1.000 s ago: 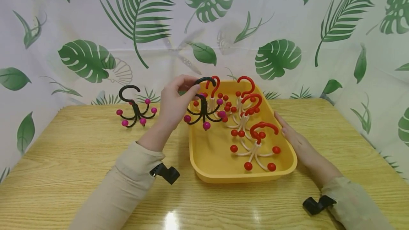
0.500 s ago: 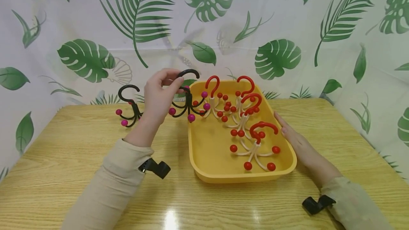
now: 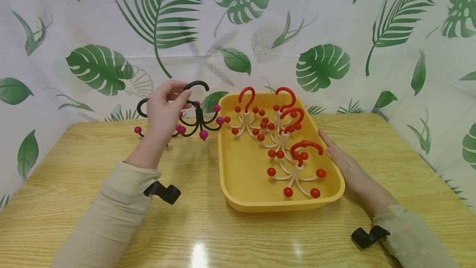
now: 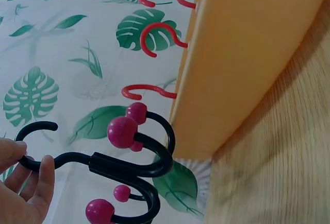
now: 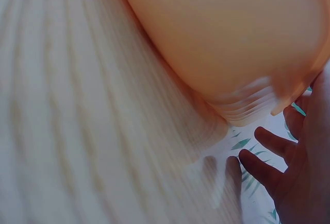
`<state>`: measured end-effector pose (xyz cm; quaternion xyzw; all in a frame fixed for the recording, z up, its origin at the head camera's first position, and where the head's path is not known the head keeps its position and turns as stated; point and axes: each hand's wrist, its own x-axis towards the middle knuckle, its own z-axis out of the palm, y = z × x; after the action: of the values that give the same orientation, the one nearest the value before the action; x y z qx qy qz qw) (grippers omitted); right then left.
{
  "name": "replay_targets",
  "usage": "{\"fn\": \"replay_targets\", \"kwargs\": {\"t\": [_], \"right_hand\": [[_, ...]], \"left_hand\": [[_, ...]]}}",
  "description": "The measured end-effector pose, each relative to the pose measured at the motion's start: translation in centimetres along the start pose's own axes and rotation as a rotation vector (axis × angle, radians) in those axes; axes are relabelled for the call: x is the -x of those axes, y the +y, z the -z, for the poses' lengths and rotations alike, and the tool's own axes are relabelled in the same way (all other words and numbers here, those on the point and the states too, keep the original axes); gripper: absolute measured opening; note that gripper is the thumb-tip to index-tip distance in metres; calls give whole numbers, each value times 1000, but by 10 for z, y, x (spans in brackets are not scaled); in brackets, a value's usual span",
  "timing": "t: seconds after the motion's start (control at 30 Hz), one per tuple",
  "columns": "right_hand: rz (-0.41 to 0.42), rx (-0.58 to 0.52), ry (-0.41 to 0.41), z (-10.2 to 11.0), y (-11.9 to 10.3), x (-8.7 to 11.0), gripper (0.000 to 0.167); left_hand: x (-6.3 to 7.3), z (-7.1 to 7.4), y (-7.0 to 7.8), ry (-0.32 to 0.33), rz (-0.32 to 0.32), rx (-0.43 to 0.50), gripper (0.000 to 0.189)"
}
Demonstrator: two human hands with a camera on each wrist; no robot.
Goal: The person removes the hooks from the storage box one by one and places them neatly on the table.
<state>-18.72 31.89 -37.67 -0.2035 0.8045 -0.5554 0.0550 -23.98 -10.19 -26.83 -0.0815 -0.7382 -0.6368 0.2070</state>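
Observation:
My left hand (image 3: 163,113) pinches the black hook of a multi-arm hanger (image 3: 199,117) with magenta ball tips. This hanger hangs upright just left of the yellow tray (image 3: 238,185); in the left wrist view the fingers grip its hook near the bend. Behind the left hand stands a second black hanger (image 3: 141,108), mostly hidden. My right hand (image 3: 347,168) lies with fairly straight fingers along the tray's right rim. Several hangers with red hooks, cream arms and red balls are in the tray, among them a front one (image 3: 297,173) and a back left one (image 3: 246,121).
The tray sits on a wood-grain table (image 3: 201,226), right of the middle. A cloth with green leaf prints (image 3: 238,24) hangs behind the table and at both sides. In the tray, the red-hooked hangers crowd the right side and back.
My left hand has carried the black hanger leftward from over the tray to beside its left rim, now covering much of the other black hanger. The right hand stays at the rim.

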Motion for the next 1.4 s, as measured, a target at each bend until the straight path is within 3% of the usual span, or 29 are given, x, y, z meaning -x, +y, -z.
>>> {"fn": "replay_targets", "kwargs": {"t": [0.23,0.4,0.7,1.0,1.23,1.4], "right_hand": [[4,56,14,1,-1,0,51],[-17,-40,-3,1,-3,1,52],[-26,230,47,6,-11,3,50],[-20,409,-32,14,-19,-1,57],[8,477,-74,16,-23,-1,64],[-19,514,-60,15,-24,0,64]], "left_hand": [[-3,8,-13,19,47,-45,20],[-3,12,-23,15,63,-91,21],[-4,15,-36,7,106,-115,24],[-4,16,-48,18,145,-116,24],[-4,14,-55,31,162,-106,24],[-4,14,-60,30,165,-101,25]]}}
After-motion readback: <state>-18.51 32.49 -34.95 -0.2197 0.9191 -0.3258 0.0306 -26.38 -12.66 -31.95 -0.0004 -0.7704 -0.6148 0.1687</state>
